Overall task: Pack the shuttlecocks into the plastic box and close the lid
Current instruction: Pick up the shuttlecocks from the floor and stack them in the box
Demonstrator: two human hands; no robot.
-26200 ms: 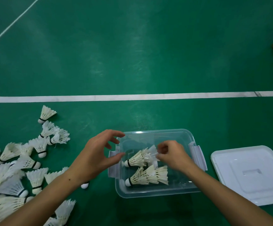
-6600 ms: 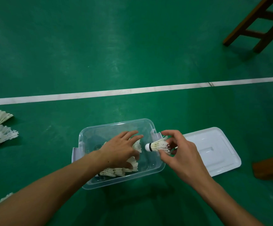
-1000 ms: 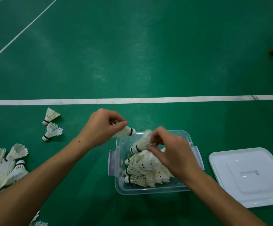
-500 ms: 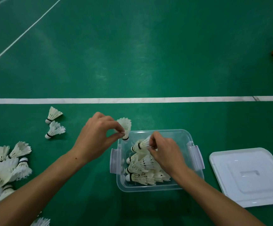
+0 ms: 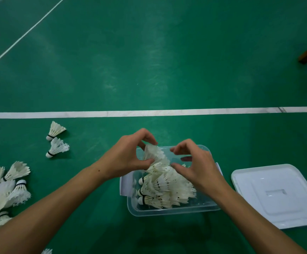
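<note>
One white feathered shuttlecock (image 5: 155, 153) hangs over the clear plastic box (image 5: 171, 210), pinched by the left hand (image 5: 128, 160); the right hand (image 5: 194, 165), at three o'clock, has fingers curled apart, empty. Light, fragile feathers: hold near the cork.

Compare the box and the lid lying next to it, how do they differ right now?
The box is clear and see-through; the lid is milky white. The box is deep and holds shuttlecocks; the lid is flat and holds nothing. Both hands work over the box; the lid lies untouched to its right. Both are plastic, with rounded corners, on the green floor.
</note>
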